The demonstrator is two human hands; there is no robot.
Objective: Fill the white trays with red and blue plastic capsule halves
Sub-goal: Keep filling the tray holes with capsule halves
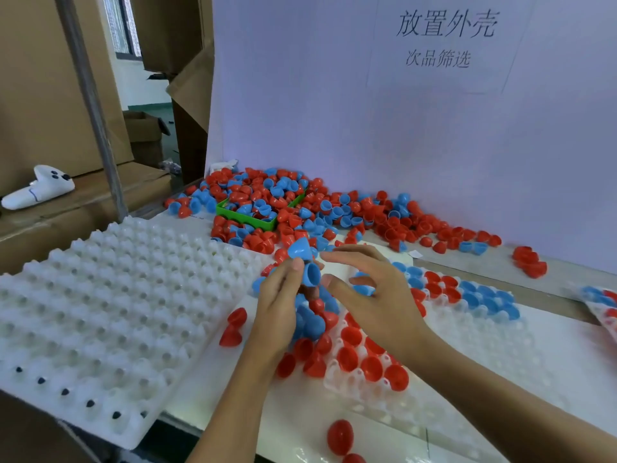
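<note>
the left hand (pixel 278 289) pinches two small blue plastic capsule halves (pixel 305 262) at fingertip height above the white dimpled plastic tray (pixel 484 335) on the tabletop — the right hand (pixel 370 289) hovers beside them, fingers relaxed, holding nothing. likely light, stiff, slick shells — best pinched at the rim.

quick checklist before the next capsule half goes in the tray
1. Half in hand: ok, left hand pinches blue halves.
2. Right hand free to place: cannot tell, a blue piece shows by its fingers.
3. Open pockets: ok, right tray has bare pockets past the red rows.
4. Spare tray: ok, left tray holds no halves.
5. Supply: ok, pile at the back wall.
6. Strays: not ok, red halves lie loose between the trays.
</note>
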